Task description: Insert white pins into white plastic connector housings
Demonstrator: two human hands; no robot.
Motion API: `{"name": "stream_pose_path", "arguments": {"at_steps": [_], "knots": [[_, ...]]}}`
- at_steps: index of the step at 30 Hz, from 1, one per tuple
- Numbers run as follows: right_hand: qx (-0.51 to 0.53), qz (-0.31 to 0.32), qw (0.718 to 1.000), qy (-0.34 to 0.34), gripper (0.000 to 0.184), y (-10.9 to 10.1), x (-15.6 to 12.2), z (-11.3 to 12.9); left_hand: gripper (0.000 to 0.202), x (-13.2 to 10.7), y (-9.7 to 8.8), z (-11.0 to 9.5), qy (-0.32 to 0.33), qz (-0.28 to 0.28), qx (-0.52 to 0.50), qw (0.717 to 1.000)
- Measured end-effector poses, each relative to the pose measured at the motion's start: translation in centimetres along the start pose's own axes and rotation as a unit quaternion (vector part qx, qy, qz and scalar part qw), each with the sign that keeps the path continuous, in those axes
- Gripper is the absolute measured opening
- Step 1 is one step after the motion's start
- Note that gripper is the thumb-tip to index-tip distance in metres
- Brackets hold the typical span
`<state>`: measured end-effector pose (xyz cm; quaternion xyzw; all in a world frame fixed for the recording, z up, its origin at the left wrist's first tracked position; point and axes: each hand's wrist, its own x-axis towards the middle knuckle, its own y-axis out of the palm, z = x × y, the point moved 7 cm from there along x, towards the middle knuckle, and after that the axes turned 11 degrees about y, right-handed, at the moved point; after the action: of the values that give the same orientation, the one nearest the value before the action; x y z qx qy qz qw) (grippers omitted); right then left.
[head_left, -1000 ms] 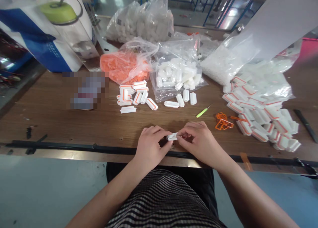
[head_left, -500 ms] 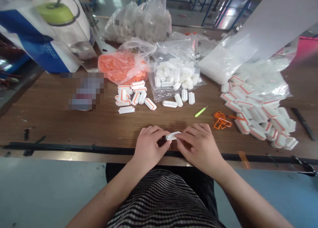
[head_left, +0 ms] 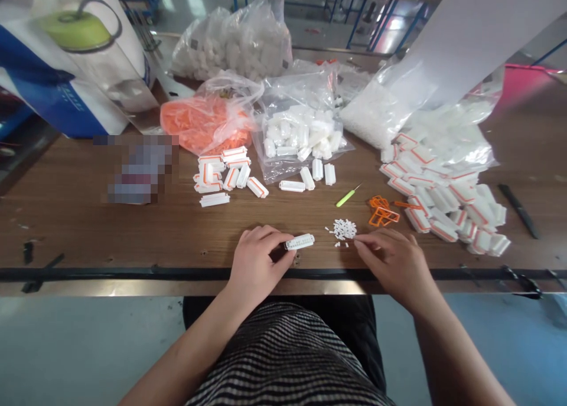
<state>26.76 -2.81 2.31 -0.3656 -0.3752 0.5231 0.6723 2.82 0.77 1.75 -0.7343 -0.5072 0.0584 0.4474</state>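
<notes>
My left hand [head_left: 254, 263] pinches one white block [head_left: 300, 241]. My right hand [head_left: 394, 259] lies half-open, holding nothing, beside one heap of tiny white pins [head_left: 344, 229].

Bright light from past the table's [head_left: 88, 229] far edge, shine on plastic bags [head_left: 239, 37], white clip [head_left: 300, 241] in left hand [head_left: 257, 264] sharp, corners bent, one blurry patch [head_left: 135, 170].
</notes>
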Motion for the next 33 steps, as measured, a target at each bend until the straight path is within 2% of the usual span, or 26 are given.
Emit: {"name": "stream_pose_path", "arguments": {"at_steps": [3,7,12,16,20,23,28,33], "knots": [[-0.002,0.023,1.000,-0.017,0.022,0.7,-0.4,0.4,0.014,0.0,0.0,0.0,0.002,-0.001,0.001,1.000],[-0.029,0.005,0.998,-0.049,0.019,0.8,-0.3,1.2,0.015,0.0,0.0,0.0,0.000,-0.002,-0.002,1.000],[-0.004,0.044,0.993,-0.108,0.022,0.7,0.0,1.0,0.014,0.1,-0.1,-0.1,-0.001,-0.002,0.001,1.000],[0.010,0.039,0.996,-0.082,0.022,0.2,-0.1,0.6,0.014,0.1,-0.1,-0.1,-0.002,0.000,-0.001,1.000],[-0.024,0.008,0.999,-0.047,0.022,0.3,-0.4,0.7,0.014,0.0,0.0,0.0,0.002,0.000,0.001,1.000],[-0.034,0.002,0.997,-0.071,0.021,0.6,-0.4,1.2,0.014,0.0,0.0,0.0,0.005,-0.002,0.003,1.000],[0.016,0.045,0.991,-0.124,0.019,0.7,0.0,1.3,0.014,0.0,0.0,0.0,0.005,-0.004,0.002,1.000],[0.018,0.015,0.997,-0.077,0.021,0.1,-0.2,0.9,0.014,0.0,0.0,0.0,0.003,-0.003,0.002,1.000]]}}
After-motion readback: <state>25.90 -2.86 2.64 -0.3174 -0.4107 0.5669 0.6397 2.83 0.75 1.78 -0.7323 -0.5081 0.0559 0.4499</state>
